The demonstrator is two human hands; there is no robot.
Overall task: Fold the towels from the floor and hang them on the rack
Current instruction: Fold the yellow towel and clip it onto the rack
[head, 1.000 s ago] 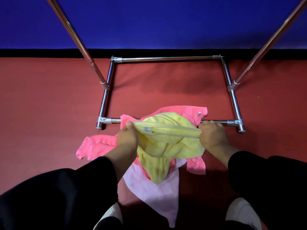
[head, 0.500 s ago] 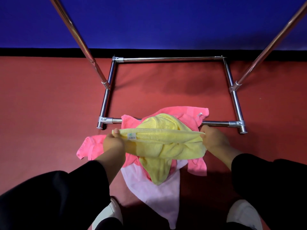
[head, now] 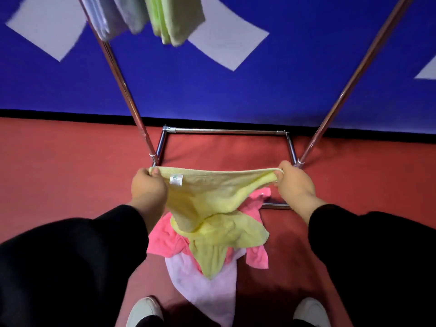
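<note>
A yellow towel (head: pixel 212 192) with a small white label hangs stretched between my hands above the floor. My left hand (head: pixel 147 185) pinches its left top corner and my right hand (head: pixel 293 182) grips the right top corner. The towel's lower part sags down onto the pile. Under it lie a pink towel (head: pixel 165 239) and a pale lilac towel (head: pixel 207 293) on the red floor. The chrome rack (head: pixel 226 131) stands just behind, its two slanted poles rising left and right. Folded white, grey and green towels (head: pixel 169 17) hang at the rack's top left.
A blue wall with pale paper sheets (head: pixel 226 36) backs the rack, a black strip at its base. My two white shoes (head: pixel 145 312) stand at the bottom on the red floor (head: pixel 59 173), either side of the pile.
Both hands have risen and spread apart, lifting and stretching the yellow towel's top edge off the pile. The view tilted up, bringing the hung towels into sight.
</note>
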